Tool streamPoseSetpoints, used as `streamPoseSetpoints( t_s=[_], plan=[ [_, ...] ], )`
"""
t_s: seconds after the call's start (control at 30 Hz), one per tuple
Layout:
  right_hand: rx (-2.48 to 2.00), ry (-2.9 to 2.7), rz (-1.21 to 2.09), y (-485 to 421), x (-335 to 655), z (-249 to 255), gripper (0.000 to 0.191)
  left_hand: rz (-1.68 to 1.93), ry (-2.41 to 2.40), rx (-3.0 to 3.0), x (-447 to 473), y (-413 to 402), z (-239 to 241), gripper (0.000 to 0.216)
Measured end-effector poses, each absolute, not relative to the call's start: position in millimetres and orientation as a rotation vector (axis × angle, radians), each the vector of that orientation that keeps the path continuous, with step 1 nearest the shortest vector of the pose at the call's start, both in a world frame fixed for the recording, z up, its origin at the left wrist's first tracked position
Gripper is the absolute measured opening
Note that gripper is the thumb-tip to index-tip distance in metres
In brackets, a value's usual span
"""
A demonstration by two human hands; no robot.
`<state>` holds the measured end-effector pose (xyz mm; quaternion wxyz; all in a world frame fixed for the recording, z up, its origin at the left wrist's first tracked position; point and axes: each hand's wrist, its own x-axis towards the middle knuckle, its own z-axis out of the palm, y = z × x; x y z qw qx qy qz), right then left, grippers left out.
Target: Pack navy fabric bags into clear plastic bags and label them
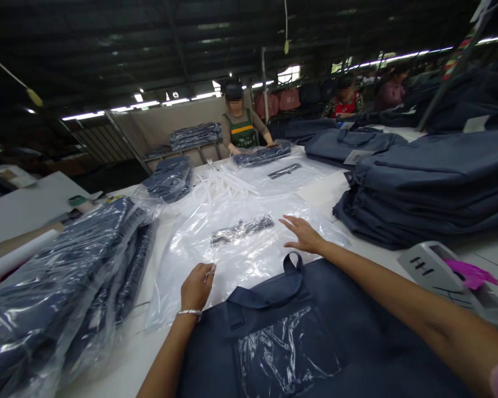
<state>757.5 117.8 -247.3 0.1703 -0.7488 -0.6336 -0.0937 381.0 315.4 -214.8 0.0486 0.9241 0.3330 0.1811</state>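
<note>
2 bare hands work over clear plastic at a crowded table (pixel 330 193).
From my remote seat, I see the navy bag (pixel 365 331) nearest the camera, just below the flat clear plastic (pixel 249 262). My right hand (pixel 302 235) has its fingers spread above that film; my left hand (pixel 196 288) is curled at its near side, something pale at the fingertips, though I cannot tell what is pinched. Film this thin, I judge, calls for separating 1 layer and drawing it gently, without creasing. At left, clear wrappers (pixel 72 271) hold navy goods (pixel 103 232); at right, a grey holder (pixel 423 254) contains a pink item (pixel 473 273).
</note>
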Motion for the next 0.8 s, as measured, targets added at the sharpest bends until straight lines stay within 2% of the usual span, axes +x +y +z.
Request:
streamPoseSetpoints(
  t_s=[0.13, 0.23, 0.4, 0.67, 0.8],
  plan=[
    [-1.97, -1.934, -0.179, 168, 710, -239, 0.106, 0.727, 1.083, 2.788, 402, 307, -209, 0.035],
    [-1.863, -1.972, -0.203, 200, 671, -238, 0.108, 0.805, 1.091, 2.785, 414, 305, -207, 0.035],
    [-1.944, -1.811, -0.353, 223, 660, -239, 0.071, 0.818, 1.026, 2.855, 415, 302, -206, 0.033],
    [-2.272, -1.476, -0.388, 152, 774, -237, 0.064, 0.448, 0.996, 3.072, 380, 303, -208, 0.036],
    [-2.444, -1.379, -0.335, 106, 802, -233, 0.046, 0.283, 1.005, 3.067, 365, 306, -211, 0.037]
  ],
)
